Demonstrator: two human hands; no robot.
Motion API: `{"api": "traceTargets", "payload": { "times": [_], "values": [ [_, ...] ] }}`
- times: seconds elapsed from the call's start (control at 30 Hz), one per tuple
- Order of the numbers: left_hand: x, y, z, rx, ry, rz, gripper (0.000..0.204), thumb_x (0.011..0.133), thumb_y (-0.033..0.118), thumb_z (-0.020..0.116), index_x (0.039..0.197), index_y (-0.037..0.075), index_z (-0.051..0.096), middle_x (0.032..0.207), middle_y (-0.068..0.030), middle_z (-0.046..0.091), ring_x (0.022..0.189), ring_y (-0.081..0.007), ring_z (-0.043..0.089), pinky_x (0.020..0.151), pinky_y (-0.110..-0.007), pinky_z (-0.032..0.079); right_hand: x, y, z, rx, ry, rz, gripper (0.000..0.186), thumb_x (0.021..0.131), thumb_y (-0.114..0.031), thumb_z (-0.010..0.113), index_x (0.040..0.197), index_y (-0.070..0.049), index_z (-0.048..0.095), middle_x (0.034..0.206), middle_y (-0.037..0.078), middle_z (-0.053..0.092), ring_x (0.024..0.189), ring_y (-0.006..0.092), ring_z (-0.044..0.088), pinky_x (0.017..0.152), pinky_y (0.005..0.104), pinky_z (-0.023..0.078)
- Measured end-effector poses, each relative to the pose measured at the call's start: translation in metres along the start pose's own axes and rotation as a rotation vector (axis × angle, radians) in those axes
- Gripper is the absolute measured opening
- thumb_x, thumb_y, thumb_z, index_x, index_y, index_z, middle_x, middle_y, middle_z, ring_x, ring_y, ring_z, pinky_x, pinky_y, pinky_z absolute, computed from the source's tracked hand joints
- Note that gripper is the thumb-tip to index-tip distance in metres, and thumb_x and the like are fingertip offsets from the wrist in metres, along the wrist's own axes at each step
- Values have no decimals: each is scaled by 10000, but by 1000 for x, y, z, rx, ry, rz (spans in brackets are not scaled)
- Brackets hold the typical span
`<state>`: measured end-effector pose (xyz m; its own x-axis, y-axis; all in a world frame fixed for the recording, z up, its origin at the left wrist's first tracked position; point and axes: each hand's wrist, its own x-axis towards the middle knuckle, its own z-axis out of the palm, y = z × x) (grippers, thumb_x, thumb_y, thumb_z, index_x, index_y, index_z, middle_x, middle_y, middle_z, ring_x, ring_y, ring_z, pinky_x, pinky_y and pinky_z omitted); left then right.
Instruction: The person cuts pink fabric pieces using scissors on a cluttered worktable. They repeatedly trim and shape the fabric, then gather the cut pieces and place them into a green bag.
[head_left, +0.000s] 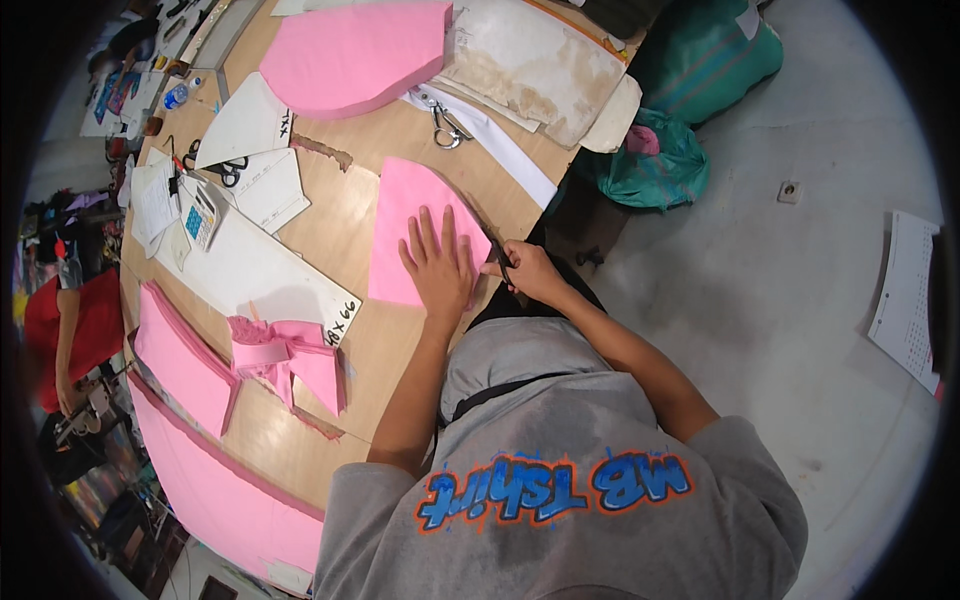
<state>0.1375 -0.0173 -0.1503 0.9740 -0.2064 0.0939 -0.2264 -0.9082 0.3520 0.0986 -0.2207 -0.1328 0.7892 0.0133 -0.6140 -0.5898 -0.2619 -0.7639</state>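
A wedge-shaped piece of pink fabric (405,195) lies at the table's near edge in front of me. My left hand (437,265) rests flat on it, fingers spread. At its right edge, my right hand (530,271) grips dark-handled scissors (502,260). The blades run along the curved side of the fabric; how far apart they are is hard to make out. Farther off, metal shears (445,125) lie beside a white strip (500,155).
Beyond is a thick pink fabric stack (355,60) beside a stained pattern board (540,65). Leftward are white card patterns (270,260), a calculator (200,222), black scissors (232,171) and a pink stack (180,355). Green bags (660,165) stand right of the table. Another person (68,340) is far left.
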Motion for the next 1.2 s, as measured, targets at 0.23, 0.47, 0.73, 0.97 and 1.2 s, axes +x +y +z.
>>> {"api": "traceTargets", "payload": {
  "times": [0.23,0.47,0.73,0.97,1.2],
  "values": [
    [49,-76,-20,-176,131,-278,660,1154,510,685,1649,78,624,1733,-217,549,1565,-448,521,1313,-581,387,-23,24,-30,5,43,84,567,980,-538,948,909,-65,644,770,51,682,677,114,662,615,341,519],
    [44,-95,-31,-393,-28,-424,639,1149,492,717,1518,-27,658,1510,-287,676,1373,-455,663,1186,-510,517,-12,43,-10,51,101,-51,541,1019,-492,909,1028,4,693,923,119,741,863,203,721,790,408,578],
    [-46,-89,-2,-651,326,-936,634,1156,455,736,1467,-86,624,1361,-263,716,1349,-348,688,1157,-492,543,48,-60,21,-158,17,-314,395,1020,-279,919,1104,0,652,1001,119,739,907,256,702,876,401,584],
    [-125,-22,-47,-1358,-249,-1284,376,1219,356,656,1313,-8,679,1157,-115,780,957,-187,769,797,-330,627,44,-103,-10,-332,270,-572,347,1016,-251,857,1133,-17,629,906,205,728,892,453,746,803,543,566],
    [-77,-16,-80,-640,44,-480,346,1176,344,696,1274,25,789,1222,-185,815,1126,-321,776,966,-466,595,-11,0,-59,-651,14,-487,326,1012,-269,840,1103,-20,650,941,222,762,940,491,760,794,550,582]
  ]
}}
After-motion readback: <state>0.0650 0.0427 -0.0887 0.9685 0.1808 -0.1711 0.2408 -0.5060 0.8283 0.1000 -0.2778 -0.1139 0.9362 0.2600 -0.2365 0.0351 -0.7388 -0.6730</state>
